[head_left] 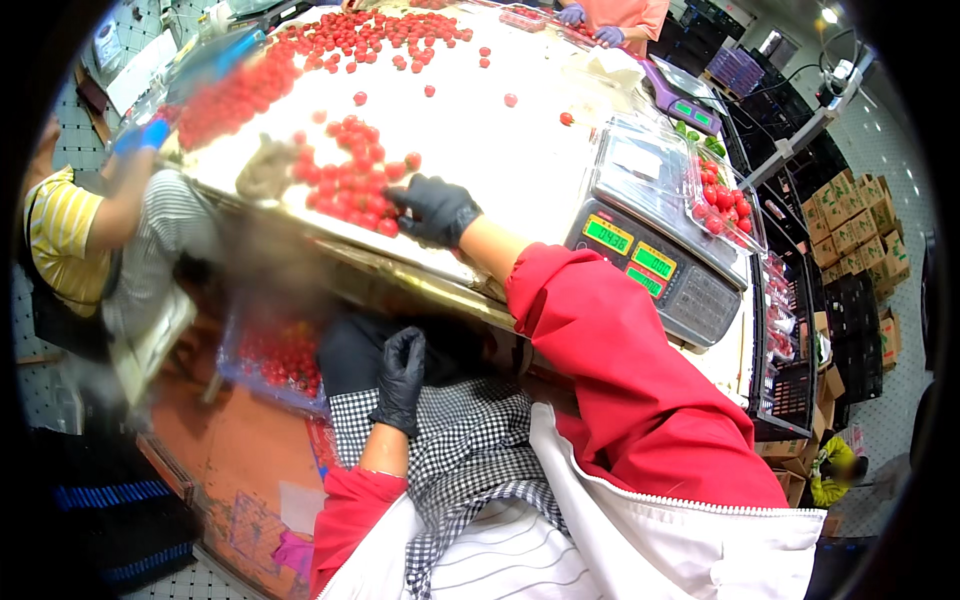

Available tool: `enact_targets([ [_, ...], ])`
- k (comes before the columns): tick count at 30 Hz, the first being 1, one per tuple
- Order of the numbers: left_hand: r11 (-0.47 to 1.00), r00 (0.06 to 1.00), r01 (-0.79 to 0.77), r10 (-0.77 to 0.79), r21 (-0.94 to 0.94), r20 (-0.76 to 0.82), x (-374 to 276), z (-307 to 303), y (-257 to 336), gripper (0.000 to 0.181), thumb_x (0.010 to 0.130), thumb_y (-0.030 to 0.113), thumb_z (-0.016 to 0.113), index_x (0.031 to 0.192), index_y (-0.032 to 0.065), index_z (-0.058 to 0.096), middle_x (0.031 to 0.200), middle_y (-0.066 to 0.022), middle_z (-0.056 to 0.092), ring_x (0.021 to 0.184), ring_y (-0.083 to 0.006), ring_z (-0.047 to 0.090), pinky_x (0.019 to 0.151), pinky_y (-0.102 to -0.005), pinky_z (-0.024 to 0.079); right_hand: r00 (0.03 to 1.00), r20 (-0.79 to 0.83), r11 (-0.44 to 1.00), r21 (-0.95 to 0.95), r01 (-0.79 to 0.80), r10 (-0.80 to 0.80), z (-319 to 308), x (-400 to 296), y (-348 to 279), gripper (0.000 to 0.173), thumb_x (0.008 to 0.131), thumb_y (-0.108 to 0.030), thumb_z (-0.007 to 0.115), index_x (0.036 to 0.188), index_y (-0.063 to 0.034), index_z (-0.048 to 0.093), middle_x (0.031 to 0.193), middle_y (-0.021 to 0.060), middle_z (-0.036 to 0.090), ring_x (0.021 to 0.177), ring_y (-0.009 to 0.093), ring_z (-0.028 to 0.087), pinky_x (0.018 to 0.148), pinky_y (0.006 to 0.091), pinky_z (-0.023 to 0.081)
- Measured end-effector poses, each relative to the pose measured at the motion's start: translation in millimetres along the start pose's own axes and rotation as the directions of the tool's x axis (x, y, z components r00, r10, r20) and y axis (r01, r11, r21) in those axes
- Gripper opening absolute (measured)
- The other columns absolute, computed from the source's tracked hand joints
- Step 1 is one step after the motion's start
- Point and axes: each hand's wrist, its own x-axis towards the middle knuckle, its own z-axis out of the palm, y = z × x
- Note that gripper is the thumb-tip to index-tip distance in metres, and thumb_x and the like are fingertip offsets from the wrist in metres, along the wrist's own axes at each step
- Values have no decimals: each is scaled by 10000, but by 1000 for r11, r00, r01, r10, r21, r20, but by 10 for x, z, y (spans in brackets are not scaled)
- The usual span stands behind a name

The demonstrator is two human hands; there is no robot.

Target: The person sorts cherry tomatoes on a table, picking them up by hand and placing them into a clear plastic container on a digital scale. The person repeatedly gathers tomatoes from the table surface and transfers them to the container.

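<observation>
My right hand point(439, 210), in a black glove, reaches over the table's near edge with its fingers apart. Its fingertips meet the right side of a loose pile of red cherry tomatoes point(349, 176); no tomato shows clearly in its grasp. Low over my lap, my left hand point(401, 379), also black-gloved, has its fingers curled together with nothing visible in them. Right of my forearm stands a digital weighing scale point(656, 255) with lit green displays. A clear plastic punnet of tomatoes point(724, 202) rests at the right side of its metal pan point(637, 169).
More tomatoes point(375, 34) spread across the far left of the white tabletop point(480, 127). At left, a person's blue-gloved hand point(155, 133) is beside a tomato heap. Another person's purple-gloved hands point(609, 35) work opposite. A tomato-filled crate point(281, 360) sits below; black crates point(784, 360) line the right.
</observation>
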Motion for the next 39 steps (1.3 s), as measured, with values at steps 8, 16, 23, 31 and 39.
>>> enact_targets([
  [8,906,992,67,-107,-418,-72,-19,-64,269,248,940,53,548,1184,23,517,1109,-61,579,970,-126,565,870,-257,483,897,239,-809,557,187,372,-53,23,452,245,885,-382,536,854,-143,580,769,-13,607,546,95,524,408,229,380],
  [16,932,942,-336,332,-138,-48,188,208,1395,367,870,4,620,1218,42,510,1144,-70,539,1005,-140,539,833,-256,459,887,196,-890,287,355,418,-180,-1133,-930,261,915,-348,533,1029,-118,576,954,53,607,800,198,585,693,334,536],
  [23,962,958,-274,273,-1,90,-170,16,1486,328,879,-5,596,1194,29,508,1122,-92,533,1006,-162,540,864,-286,450,945,190,-956,173,235,266,-163,-1512,-1165,304,921,-326,552,1119,-96,563,1054,75,619,993,249,597,828,381,528],
  [31,980,995,-101,98,-170,-24,-262,-57,1763,248,981,141,491,1196,17,489,1090,-68,556,1015,-150,533,894,-281,435,957,212,-972,171,161,196,-318,-1713,-1251,334,934,-349,518,1145,-93,558,1120,98,607,1041,286,585,881,471,503],
  [39,592,960,239,-261,-770,97,-56,-326,1752,276,995,185,466,1229,49,524,1091,-54,596,945,-146,569,855,-277,485,933,248,-957,192,218,262,-293,-1802,-1146,364,945,-358,505,1163,-72,558,1109,108,617,1061,280,574,949,458,478],
])
